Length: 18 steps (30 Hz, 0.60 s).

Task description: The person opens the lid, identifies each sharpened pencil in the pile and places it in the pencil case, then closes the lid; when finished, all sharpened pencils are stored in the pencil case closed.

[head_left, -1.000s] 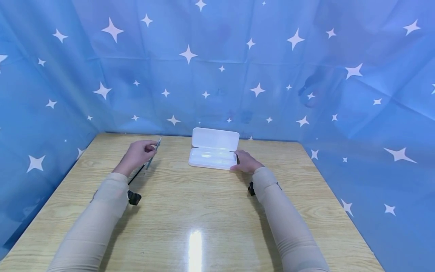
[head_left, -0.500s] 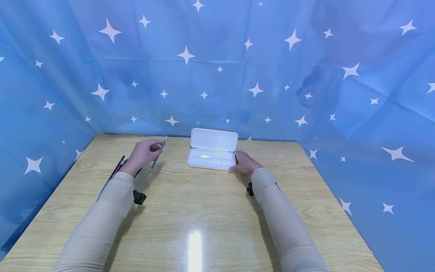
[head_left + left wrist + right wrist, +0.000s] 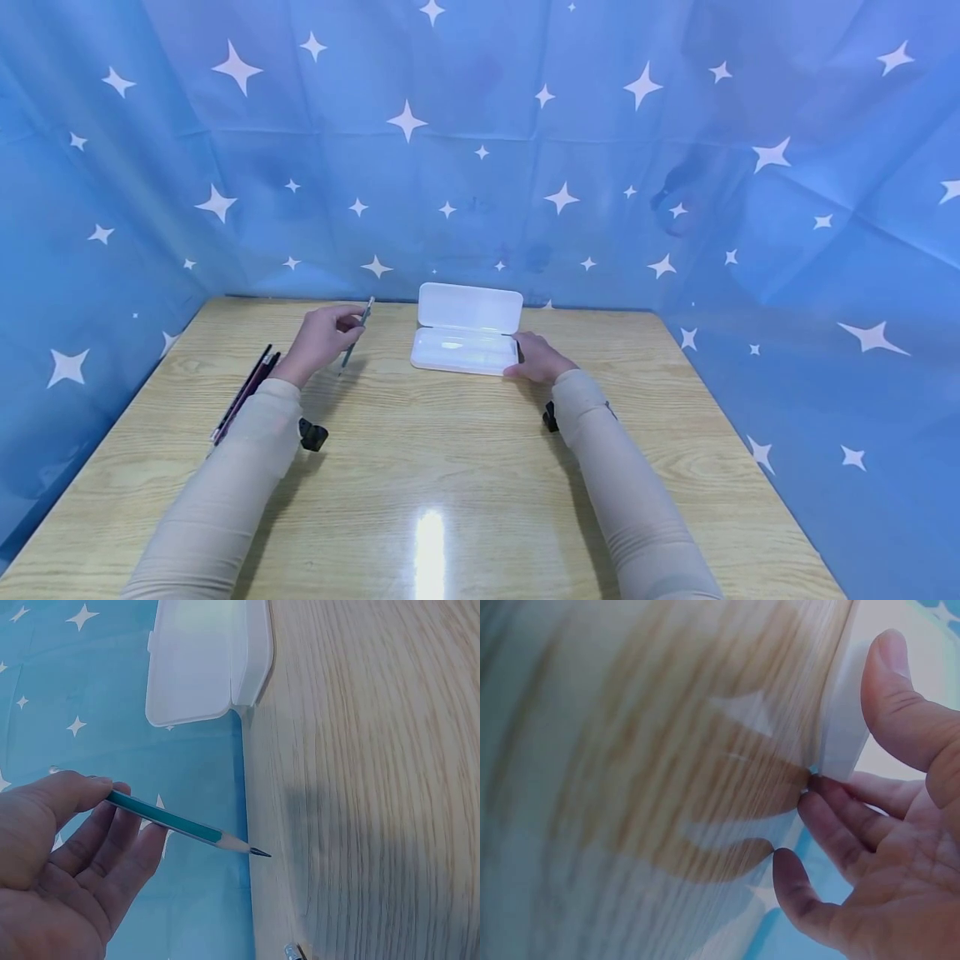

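Note:
My left hand [image 3: 321, 340] pinches a green pencil [image 3: 176, 823] between thumb and fingers, above the table's far left part. In the left wrist view its dark sharpened tip points away from the palm, to the right. A white pencil case [image 3: 459, 367] lies at the back of the table with its lid [image 3: 471, 306] raised; no contents can be made out inside. At the case's right end is my right hand [image 3: 542, 358], thumb along the front corner. In the right wrist view, its fingertips [image 3: 810, 817] touch the table beside the case wall [image 3: 844, 712].
Several dark pencils [image 3: 247, 390] lie side by side at the left, partly hidden by the left forearm. The wooden table [image 3: 450, 442] ends at a blue, star-printed curtain [image 3: 480, 167] behind. One metallic pencil end [image 3: 294, 951] shows in the left wrist view.
My left hand has moved to the right with the green pencil, uncovering the dark pencils behind the forearm. My right hand stays at the case's end.

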Available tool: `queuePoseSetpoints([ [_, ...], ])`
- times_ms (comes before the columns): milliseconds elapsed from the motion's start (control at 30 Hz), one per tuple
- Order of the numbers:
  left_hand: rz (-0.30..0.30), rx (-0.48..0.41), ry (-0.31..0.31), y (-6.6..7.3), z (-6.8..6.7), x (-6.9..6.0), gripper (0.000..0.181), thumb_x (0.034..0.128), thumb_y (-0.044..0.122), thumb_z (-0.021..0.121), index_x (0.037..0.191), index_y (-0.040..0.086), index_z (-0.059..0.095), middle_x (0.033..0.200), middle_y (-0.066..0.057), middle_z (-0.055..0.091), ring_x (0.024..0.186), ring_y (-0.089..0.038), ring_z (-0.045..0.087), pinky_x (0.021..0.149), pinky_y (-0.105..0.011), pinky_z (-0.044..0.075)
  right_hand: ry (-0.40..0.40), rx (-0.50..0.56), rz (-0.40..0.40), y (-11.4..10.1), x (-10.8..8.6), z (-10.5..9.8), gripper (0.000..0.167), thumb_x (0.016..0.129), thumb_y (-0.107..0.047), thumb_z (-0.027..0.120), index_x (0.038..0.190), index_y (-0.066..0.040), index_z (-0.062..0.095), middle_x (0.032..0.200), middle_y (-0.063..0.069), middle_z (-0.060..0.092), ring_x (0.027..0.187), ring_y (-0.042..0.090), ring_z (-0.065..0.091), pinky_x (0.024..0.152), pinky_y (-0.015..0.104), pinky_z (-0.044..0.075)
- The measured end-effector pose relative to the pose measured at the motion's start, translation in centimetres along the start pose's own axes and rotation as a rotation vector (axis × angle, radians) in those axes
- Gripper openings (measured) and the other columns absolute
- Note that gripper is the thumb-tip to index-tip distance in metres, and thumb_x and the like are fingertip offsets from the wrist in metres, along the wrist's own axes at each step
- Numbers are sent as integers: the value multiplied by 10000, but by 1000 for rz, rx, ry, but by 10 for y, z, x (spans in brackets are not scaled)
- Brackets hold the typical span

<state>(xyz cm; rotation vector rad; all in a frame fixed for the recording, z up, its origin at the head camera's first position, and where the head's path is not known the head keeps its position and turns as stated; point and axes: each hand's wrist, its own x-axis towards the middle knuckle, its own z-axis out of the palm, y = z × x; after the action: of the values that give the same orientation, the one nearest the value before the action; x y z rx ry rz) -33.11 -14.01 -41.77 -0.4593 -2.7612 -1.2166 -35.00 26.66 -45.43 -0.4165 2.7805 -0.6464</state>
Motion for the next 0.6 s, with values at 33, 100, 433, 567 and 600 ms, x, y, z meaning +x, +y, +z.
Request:
queuePoseSetpoints([
  [33, 5, 2, 4, 0, 0, 0, 374, 1014, 106, 628, 1380, 32, 613, 1090, -170, 718, 1001, -320, 674, 770, -433, 588, -1, 2, 2, 0, 0, 0, 671, 963, -271, 725, 1516, -51, 415, 1507, 195, 443, 1398, 372, 396, 1164, 517, 313],
  [100, 14, -1, 11, 1, 1, 0, 381, 1012, 103, 632, 1386, 34, 609, 1082, -169, 718, 1001, -321, 673, 778, -445, 583, -1, 7, 5, 0, 0, 0, 676, 963, -274, 725, 1520, -56, 413, 1511, 191, 439, 1402, 367, 392, 1167, 512, 311],
  [433, 37, -22, 37, 5, 6, 1, 383, 1014, 97, 625, 1390, 24, 603, 1076, -169, 717, 998, -326, 679, 756, -445, 584, -2, 12, 21, -3, -2, 0, 677, 966, -276, 722, 1522, -55, 406, 1491, 184, 453, 1377, 351, 419, 1155, 502, 333],
  [567, 37, -28, 53, 6, 9, 3, 383, 1014, 103, 627, 1391, 34, 606, 1067, -157, 718, 992, -313, 674, 756, -448, 580, -2, 10, 33, -2, -2, 0, 697, 967, -281, 720, 1530, -43, 386, 1491, 191, 445, 1378, 353, 414, 1150, 499, 340],
  [600, 41, -29, 59, 6, 10, 4, 384, 1015, 103, 626, 1392, 33, 605, 1068, -156, 717, 995, -314, 673, 759, -450, 579, -1, 10, 37, -2, -2, 0, 706, 966, -286, 721, 1534, -43, 380, 1497, 190, 440, 1385, 351, 408, 1152, 496, 338],
])
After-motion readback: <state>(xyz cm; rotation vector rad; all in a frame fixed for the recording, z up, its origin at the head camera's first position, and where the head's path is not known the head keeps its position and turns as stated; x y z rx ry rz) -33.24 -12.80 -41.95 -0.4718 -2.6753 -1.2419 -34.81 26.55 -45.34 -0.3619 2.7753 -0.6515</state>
